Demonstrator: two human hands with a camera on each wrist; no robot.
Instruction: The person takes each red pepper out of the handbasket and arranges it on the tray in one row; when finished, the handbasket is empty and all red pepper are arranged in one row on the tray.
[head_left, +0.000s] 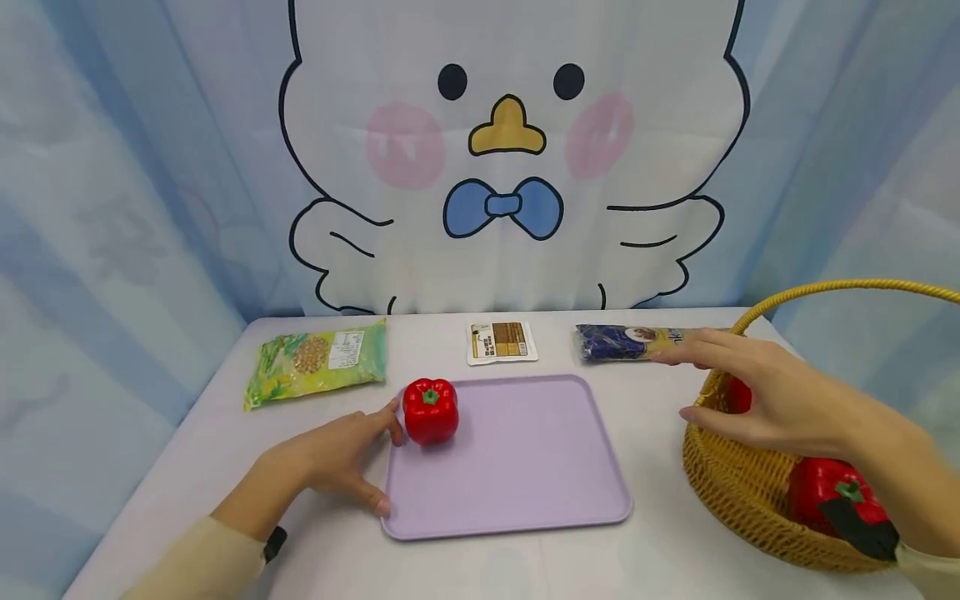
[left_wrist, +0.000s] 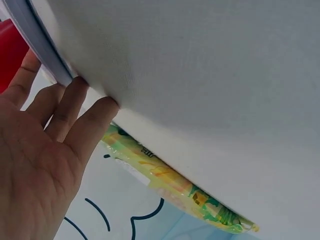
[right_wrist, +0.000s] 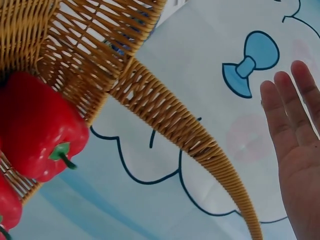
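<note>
A red bell pepper point(head_left: 431, 412) stands in the upper left corner of a shallow lilac tray point(head_left: 517, 467). At the tray's left edge rests my left hand point(head_left: 337, 462), its thumb near the front corner and its fingers beside the pepper. Those fingers point(left_wrist: 65, 117) touch the outer side of the rim in the left wrist view. My right hand point(head_left: 780, 400) hovers over a yellow wicker basket point(head_left: 742, 487), fingers extended and holding nothing. More red bell peppers point(head_left: 832, 496) lie in the basket, partly hidden by the hand and forearm. One pepper point(right_wrist: 42, 127) shows its green stem in the right wrist view.
Behind the tray lie a green and yellow food bag point(head_left: 318, 360), a small white and brown packet point(head_left: 502, 342) and a dark blue and yellow package point(head_left: 618, 342). The basket's tall handle point(head_left: 840, 285) arches at the right. A printed curtain point(head_left: 510, 267) hangs behind the table.
</note>
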